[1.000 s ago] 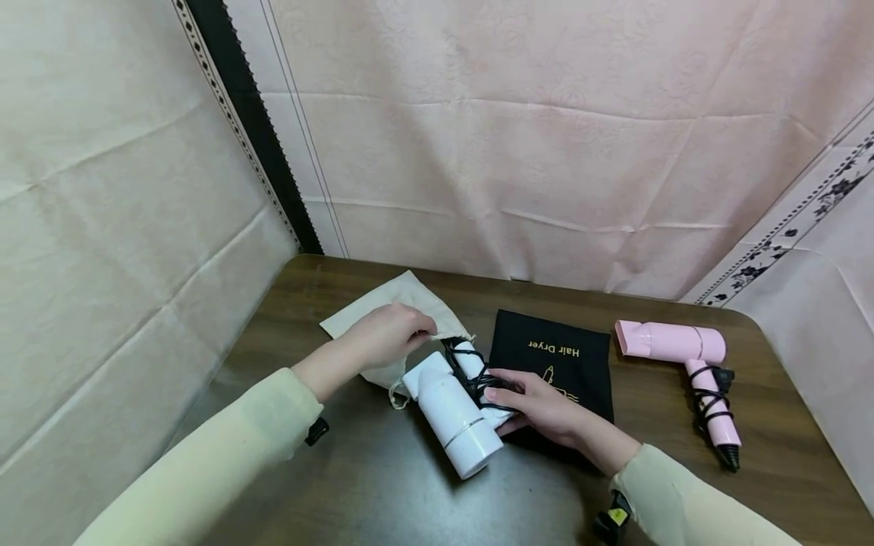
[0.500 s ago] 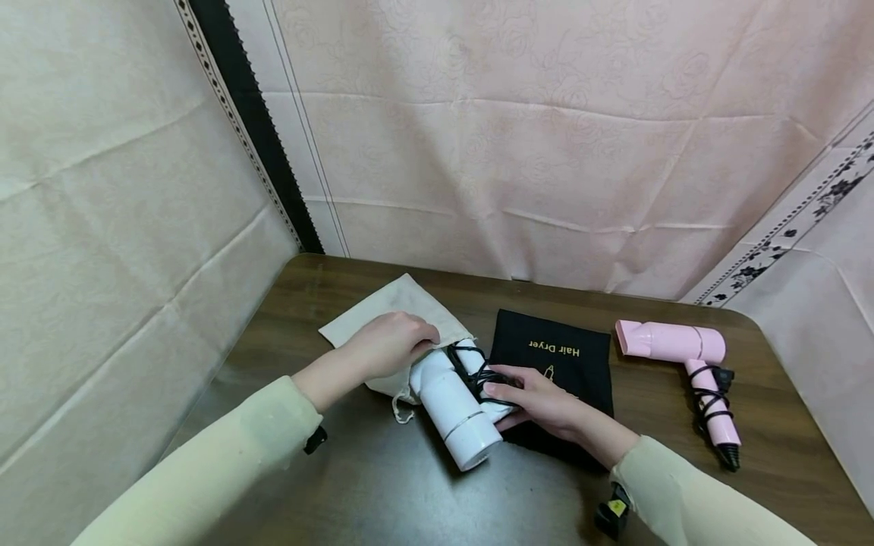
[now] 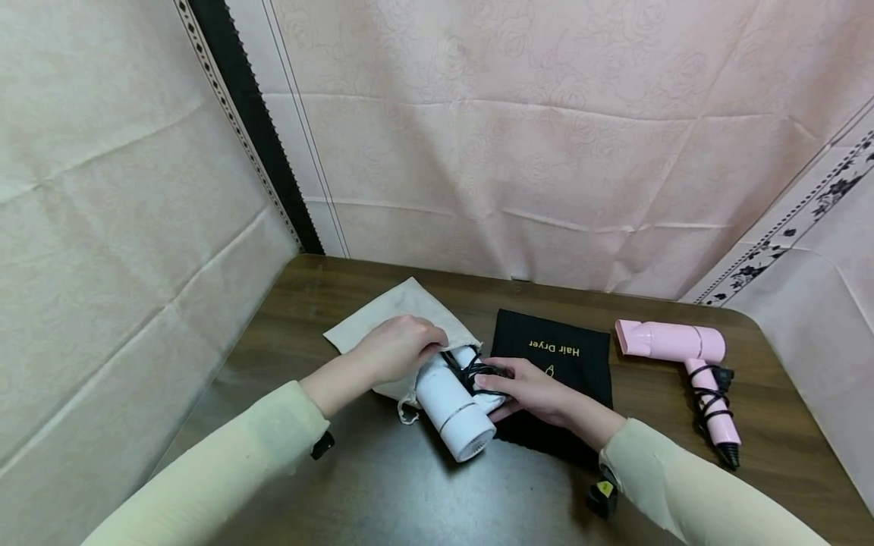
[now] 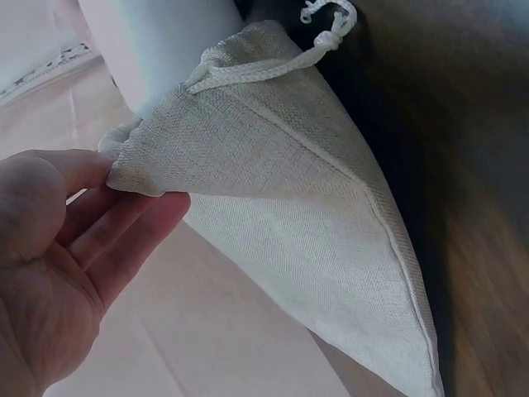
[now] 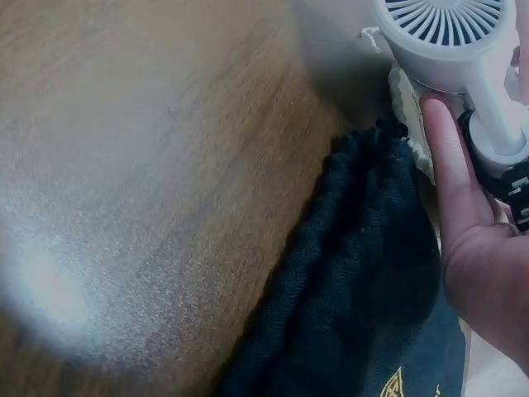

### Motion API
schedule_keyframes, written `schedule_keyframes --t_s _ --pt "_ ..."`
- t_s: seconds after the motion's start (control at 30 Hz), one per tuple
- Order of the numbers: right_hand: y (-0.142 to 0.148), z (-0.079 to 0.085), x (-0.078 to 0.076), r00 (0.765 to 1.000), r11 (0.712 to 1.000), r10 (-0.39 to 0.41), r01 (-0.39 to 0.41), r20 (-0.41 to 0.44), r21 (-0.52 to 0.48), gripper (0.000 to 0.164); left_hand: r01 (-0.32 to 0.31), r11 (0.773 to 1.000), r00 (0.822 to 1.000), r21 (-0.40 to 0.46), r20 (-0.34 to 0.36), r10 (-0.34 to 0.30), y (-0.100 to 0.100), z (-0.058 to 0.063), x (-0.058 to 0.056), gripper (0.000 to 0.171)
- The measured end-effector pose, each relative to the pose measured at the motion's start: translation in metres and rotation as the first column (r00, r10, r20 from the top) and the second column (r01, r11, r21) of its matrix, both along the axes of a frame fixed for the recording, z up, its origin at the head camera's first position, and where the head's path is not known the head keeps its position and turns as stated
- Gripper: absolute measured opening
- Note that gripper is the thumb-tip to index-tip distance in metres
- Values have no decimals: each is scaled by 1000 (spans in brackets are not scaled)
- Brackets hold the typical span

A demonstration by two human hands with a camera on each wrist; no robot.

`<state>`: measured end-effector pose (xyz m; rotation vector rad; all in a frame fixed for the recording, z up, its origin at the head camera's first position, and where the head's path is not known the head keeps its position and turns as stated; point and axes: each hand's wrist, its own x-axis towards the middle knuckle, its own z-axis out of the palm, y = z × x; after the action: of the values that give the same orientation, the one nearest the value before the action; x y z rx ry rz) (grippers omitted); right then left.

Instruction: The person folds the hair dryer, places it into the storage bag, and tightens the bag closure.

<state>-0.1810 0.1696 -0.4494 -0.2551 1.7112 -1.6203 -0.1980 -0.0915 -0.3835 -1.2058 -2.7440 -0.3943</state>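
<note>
White hair dryer (image 3: 454, 417) partly inside cloth bag (image 3: 382, 315); left hand (image 3: 399, 347) pinching bag's mouth, right hand (image 3: 532, 390) grasping dryer.

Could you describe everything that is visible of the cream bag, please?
The cream bag looks like woven cloth, with a side seam and a knotted pale drawstring. It lies on the brown table, left of the black pouch. The left hand pinches its rim, and the white hair dryer is partly inside.

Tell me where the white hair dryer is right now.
In the head view, the white hair dryer is partly inside the cream bag, held by the right hand, left of the black pouch.
</note>
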Motion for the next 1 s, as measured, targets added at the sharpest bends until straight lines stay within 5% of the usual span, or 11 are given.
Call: schedule_keyframes --t_s 0.57,1.0 --pt "-6 -5 -16 998 999 -49 49 51 -7 56 41 991 995 123 89 -53 19 -1 7 12" --pt "3 -1 -3 989 987 -126 132 75 -86 77 -91 975 988 200 144 62 17 -8 0 11"
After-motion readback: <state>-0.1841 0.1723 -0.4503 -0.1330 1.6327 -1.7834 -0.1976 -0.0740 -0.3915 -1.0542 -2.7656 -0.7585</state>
